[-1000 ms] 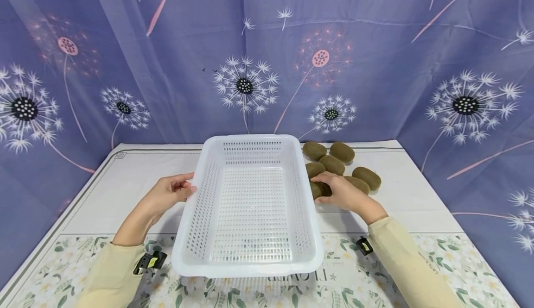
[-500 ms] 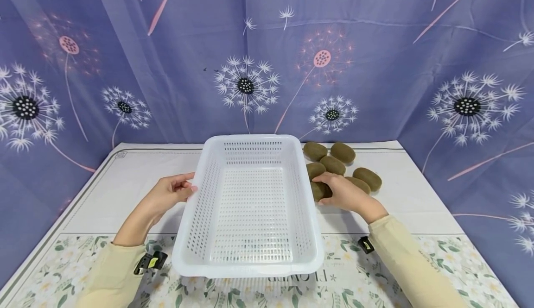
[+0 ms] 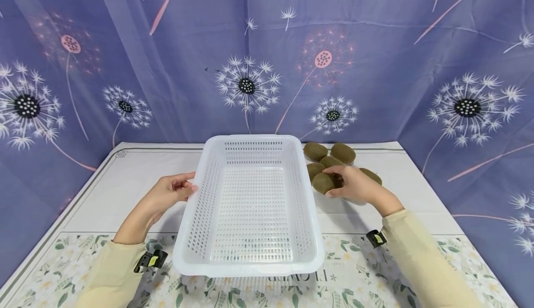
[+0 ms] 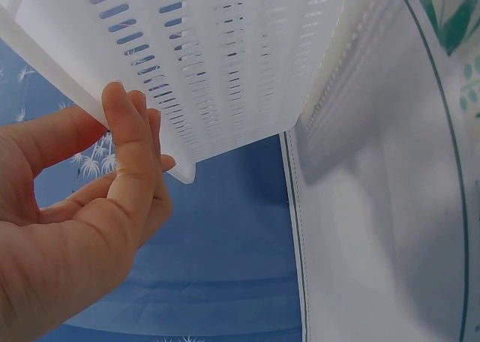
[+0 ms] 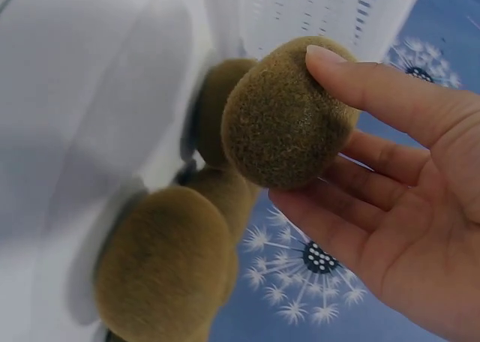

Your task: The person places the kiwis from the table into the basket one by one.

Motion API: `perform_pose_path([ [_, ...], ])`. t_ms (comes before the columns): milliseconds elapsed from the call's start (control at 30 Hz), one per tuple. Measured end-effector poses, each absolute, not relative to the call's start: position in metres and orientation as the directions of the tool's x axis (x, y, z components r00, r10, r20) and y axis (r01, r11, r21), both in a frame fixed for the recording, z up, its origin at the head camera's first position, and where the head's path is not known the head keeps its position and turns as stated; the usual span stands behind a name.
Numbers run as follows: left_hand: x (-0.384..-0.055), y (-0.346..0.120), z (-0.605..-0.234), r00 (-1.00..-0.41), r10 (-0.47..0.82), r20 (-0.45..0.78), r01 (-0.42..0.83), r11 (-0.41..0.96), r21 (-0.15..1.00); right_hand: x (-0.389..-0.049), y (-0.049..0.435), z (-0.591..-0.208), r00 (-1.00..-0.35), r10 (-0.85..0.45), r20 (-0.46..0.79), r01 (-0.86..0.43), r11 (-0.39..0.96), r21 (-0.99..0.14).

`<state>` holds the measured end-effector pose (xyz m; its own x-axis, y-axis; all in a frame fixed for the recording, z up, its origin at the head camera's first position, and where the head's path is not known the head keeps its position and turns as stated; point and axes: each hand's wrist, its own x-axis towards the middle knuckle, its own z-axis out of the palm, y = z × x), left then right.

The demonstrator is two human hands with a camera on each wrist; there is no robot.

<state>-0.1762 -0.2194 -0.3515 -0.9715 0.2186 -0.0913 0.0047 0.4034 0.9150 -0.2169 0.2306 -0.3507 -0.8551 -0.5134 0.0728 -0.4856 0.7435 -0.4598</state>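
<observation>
A white perforated plastic basket stands in the middle of the head view, its inside showing no contents. At its left rim, my left hand pinches the edge between thumb and fingers, as the left wrist view also shows. My right hand is to the right of the basket, with thumb and fingertips around one end of a brown fuzzy kiwi. Close up in the right wrist view, that kiwi appears above the others. The right hand hides part of the remaining kiwis.
Several more kiwis lie on the white tablecloth behind and beside the right hand, close to the basket's right wall. A floral mat covers the table's front. Purple dandelion-print curtains stand at the back and sides.
My right hand has moved a little to the right with the kiwi, which now shows more from behind the basket's rim. The left hand and the basket stay in place.
</observation>
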Motion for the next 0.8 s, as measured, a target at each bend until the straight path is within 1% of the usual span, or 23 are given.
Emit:
perform_pose_path([
  [367,-0.176,-0.22,-0.35,-0.968,0.228,-0.102,0.0,0.409,0.912,-0.224,0.237,-0.318,-0.866,-0.489,0.107,-0.47,0.72,-0.51],
  [667,-0.176,-0.221,-0.348,-0.963,0.239,-0.124,-0.011,0.426,0.905,-0.229,0.225,-0.282,-0.864,-0.493,0.104,-0.464,0.698,-0.546],
  [800,-0.175,-0.221,-0.348,-0.963,0.241,-0.123,-0.011,0.422,0.907,-0.232,0.213,-0.267,-0.862,-0.491,0.125,-0.469,0.679,-0.564],
])
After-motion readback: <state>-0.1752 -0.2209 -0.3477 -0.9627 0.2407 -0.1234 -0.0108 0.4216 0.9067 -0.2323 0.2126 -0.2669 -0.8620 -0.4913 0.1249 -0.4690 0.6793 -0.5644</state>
